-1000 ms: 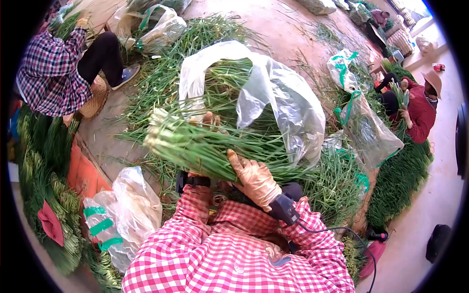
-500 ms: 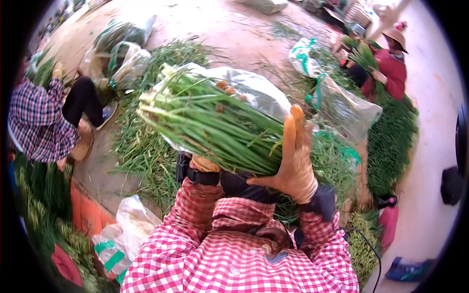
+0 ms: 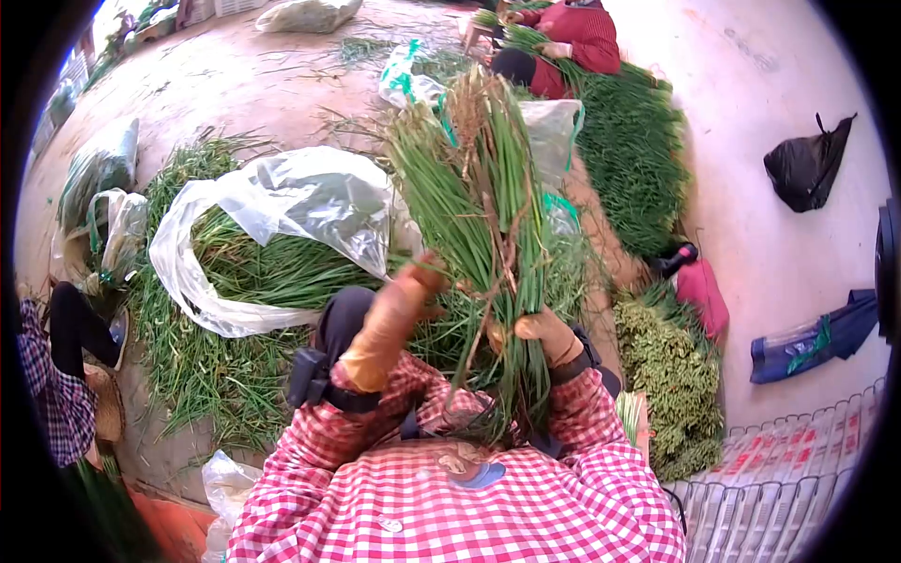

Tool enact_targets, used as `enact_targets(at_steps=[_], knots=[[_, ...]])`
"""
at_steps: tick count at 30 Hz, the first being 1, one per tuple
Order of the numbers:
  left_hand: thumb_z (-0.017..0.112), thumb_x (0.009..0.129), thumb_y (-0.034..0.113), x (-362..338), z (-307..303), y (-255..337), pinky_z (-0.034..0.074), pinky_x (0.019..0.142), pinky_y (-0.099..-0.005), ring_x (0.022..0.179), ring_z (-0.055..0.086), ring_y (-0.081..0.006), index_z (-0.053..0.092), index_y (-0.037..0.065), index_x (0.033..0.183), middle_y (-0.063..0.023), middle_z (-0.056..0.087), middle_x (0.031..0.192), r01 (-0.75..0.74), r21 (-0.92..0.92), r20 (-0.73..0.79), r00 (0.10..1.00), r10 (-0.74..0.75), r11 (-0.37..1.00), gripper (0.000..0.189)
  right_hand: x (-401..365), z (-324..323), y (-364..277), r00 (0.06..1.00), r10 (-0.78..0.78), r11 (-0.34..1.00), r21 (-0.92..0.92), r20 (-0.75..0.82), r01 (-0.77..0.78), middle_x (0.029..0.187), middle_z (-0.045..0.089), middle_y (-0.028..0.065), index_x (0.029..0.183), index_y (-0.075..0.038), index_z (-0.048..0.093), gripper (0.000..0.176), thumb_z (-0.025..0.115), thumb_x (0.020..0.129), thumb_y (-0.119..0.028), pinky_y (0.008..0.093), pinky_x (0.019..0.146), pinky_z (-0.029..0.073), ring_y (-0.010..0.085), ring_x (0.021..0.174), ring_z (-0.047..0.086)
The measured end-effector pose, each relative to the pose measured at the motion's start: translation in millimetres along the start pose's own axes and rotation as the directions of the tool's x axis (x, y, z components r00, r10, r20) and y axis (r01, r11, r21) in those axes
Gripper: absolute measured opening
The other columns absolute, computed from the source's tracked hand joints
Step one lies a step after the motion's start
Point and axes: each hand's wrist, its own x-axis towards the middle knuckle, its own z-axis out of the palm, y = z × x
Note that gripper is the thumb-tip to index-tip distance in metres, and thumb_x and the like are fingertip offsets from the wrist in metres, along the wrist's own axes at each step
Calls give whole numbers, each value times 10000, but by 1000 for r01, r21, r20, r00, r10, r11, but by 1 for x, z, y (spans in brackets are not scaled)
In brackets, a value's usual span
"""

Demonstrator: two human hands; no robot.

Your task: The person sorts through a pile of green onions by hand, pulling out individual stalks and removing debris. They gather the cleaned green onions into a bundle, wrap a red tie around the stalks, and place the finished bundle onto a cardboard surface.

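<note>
One green bunch inside right grip

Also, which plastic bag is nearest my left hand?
The clear bag just beside your left hand, gaping open around green stalks; the other bags lie farther off.

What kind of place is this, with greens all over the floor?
Probably a packing or sorting shed for green onions or chives: cut greens are heaped on the floor, a large open plastic bag holds more, and a worker in red also handles a bunch.
</note>
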Motion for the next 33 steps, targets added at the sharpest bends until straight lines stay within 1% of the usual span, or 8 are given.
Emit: enact_targets(at_steps=[6,10,14,18,20,24,29,33], knots=[[757,748,374,10,47,-53,364,990,-322,1117,487,-175,390,5,1323,-77,518,1239,-24,37,72,997,21,999,776,-22,24,-5,934,13,943,-307,-357,-131,894,630,39,1144,2,564,557,767,709,-280,310,678,510,173,722,604],[759,751,306,16,61,-71,407,945,-317,1060,536,-174,465,18,1272,-66,571,1171,28,-92,20,999,-26,995,663,-35,45,12,779,-335,320,-841,-530,-435,906,646,201,1419,6,200,851,694,758,-203,376,690,514,332,754,652],[746,749,236,10,74,-69,446,908,-317,1008,578,-180,500,18,1241,-71,605,1123,10,-78,-29,999,-12,997,592,-38,37,68,779,-598,-101,-947,-188,-306,644,547,191,1375,168,25,1027,720,723,-217,408,473,470,323,512,567],[660,737,173,-1,85,-23,541,778,-332,871,644,-242,508,-39,1208,-175,641,1037,161,-155,18,987,-160,975,538,-70,70,33,919,-394,31,-999,12,27,909,548,261,1376,148,58,1019,727,717,-245,393,644,500,367,730,601],[646,724,204,1,67,-2,562,715,-345,790,655,-269,510,-53,1193,-215,645,989,181,-96,128,977,-168,979,552,-86,52,20,969,-188,352,-910,161,219,1160,540,269,1433,0,154,953,742,737,-278,340,821,508,356,948,618],[656,675,77,-17,74,68,558,702,-357,773,652,-274,533,-46,1162,-195,648,989,120,152,145,979,-142,981,517,-114,14,-37,993,94,973,-203,-67,-106,1084,650,112,1403,-103,366,591,636,881,-166,327,873,502,184,973,620],[753,521,34,-52,69,109,448,905,-352,1013,589,-238,547,-18,1177,-119,633,1102,69,692,146,961,-233,718,689,-54,26,31,951,-105,907,-365,290,211,1380,423,129,1425,-71,268,651,626,883,-117,314,920,461,191,1171,487],[752,499,-35,-99,37,56,426,951,-352,1096,549,-217,499,-2,1253,-102,587,1198,430,628,-55,856,-514,648,797,-51,40,60,996,-92,967,-240,-18,85,1278,518,100,1310,-32,443,468,618,883,-108,301,864,496,176,1095,539]])
